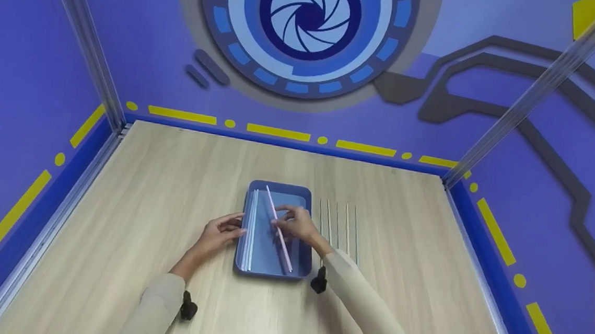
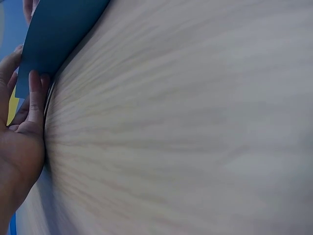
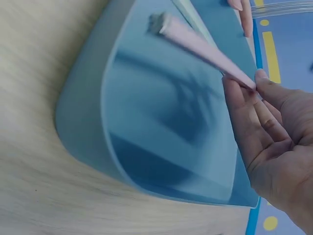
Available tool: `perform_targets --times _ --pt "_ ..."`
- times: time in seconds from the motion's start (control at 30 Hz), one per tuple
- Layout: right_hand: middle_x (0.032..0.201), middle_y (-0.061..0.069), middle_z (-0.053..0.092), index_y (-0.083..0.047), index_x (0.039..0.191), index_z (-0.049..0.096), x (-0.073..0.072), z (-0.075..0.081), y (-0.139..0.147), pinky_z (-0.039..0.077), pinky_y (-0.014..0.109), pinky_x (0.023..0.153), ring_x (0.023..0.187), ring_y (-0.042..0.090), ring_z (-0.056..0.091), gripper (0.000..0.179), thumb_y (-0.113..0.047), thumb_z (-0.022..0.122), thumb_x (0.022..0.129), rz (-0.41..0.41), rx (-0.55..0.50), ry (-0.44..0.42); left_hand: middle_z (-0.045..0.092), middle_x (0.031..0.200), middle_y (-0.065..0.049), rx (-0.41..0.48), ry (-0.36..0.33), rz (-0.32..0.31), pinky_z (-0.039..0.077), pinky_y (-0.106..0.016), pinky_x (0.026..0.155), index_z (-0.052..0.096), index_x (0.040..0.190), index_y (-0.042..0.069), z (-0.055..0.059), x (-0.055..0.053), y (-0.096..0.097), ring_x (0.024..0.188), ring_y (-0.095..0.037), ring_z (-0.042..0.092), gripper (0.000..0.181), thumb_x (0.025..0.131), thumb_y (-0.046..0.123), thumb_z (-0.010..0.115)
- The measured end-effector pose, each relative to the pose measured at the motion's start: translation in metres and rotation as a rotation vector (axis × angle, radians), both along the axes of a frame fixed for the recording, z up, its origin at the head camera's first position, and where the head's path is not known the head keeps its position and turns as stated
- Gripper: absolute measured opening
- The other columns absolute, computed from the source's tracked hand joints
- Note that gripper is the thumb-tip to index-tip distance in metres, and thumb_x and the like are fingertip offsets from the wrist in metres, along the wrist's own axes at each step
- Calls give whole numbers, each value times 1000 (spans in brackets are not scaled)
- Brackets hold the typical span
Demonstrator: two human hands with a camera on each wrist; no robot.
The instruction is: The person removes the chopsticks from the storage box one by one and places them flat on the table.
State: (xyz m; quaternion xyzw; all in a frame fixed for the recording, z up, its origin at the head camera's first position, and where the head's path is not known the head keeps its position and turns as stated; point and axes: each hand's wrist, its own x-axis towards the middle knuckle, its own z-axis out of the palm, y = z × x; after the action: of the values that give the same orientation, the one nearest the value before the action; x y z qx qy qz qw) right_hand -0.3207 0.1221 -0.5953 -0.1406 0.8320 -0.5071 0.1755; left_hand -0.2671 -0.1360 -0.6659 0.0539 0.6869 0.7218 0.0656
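Observation:
My right hand (image 1: 296, 224) pinches a slim pink straw (image 1: 284, 248) near its middle, between thumb and fingers. The straw slants over the blue tray (image 1: 266, 251), its near end toward the tray's front right. In the right wrist view its lumpy, open-looking end (image 3: 159, 24) points away from the hand, above the tray floor. Along the tray's left side lie a few pale straws (image 1: 253, 232), lengthwise. My left hand (image 1: 222, 230) rests against the tray's left wall, fingers fairly straight at the rim. From the left wrist, fingertips (image 2: 35, 88) touch the outer wall.
Several thin straws (image 1: 356, 234), some greenish and some beige, lie side by side on the wooden table (image 1: 181, 180) just right of the tray. Blue printed walls (image 1: 142, 62) and metal posts (image 1: 93, 53) enclose the table at the back and sides.

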Motion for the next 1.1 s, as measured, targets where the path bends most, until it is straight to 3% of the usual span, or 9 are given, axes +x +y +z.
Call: perform_targets --times 0.23,0.5,0.73,1.1 --pt "97 21 76 2 141 58 5 0 4 64 38 60 72 18 75 50 -12 73 95 -28 -89 -38 61 127 -31 -4 17 10 59 -20 85 54 143 -5 -1 1 0 98 -10 66 57 92 7 76" --pt "101 29 74 5 141 56 9 -1 11 64 50 66 72 17 74 51 -10 72 96 -32 -156 -13 61 128 -32 -14 11 9 59 -20 83 54 143 -4 1 1 1 97 -8 66 57 92 8 76" --pt "98 28 73 8 142 53 9 -2 21 62 28 56 71 13 73 52 -7 71 96 -53 -212 -50 60 128 -31 -31 -2 5 58 -20 84 55 144 -1 0 1 1 100 -12 65 56 93 8 75" --pt "94 22 74 10 142 52 10 3 38 62 28 57 71 14 74 52 -6 71 96 -100 -254 -55 59 128 -30 -41 -7 7 58 -20 84 55 144 -1 3 3 1 100 -12 64 55 93 7 74"
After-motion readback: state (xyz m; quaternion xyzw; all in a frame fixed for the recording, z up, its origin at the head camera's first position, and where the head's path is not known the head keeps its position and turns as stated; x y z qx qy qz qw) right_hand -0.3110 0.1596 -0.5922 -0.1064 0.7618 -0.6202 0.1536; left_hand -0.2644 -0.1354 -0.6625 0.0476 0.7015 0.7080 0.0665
